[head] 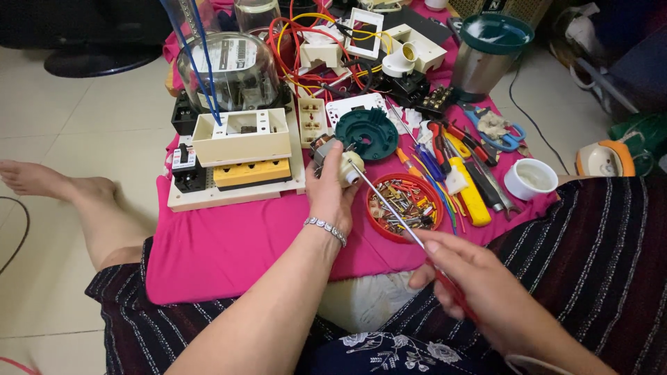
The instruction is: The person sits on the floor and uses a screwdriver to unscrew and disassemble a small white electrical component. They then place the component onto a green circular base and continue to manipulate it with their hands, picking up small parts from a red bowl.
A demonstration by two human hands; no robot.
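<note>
My left hand (329,191) grips a small electric motor (332,157) with copper windings, held above the pink cloth (229,243). A dark green round plastic base (367,133) sits right behind the motor. My right hand (472,285) holds a red-handled screwdriver (389,207); its long metal shaft runs up and left, and the tip touches the motor. A silver bracelet is on my left wrist.
A red bowl of small screws and wire ends (405,206) lies under the shaft. Pliers, screwdrivers and cutters (458,163) lie to the right, beside a white cup (530,178). A cream and yellow switch box (243,149), a glass meter dome (226,69) and wired sockets stand behind.
</note>
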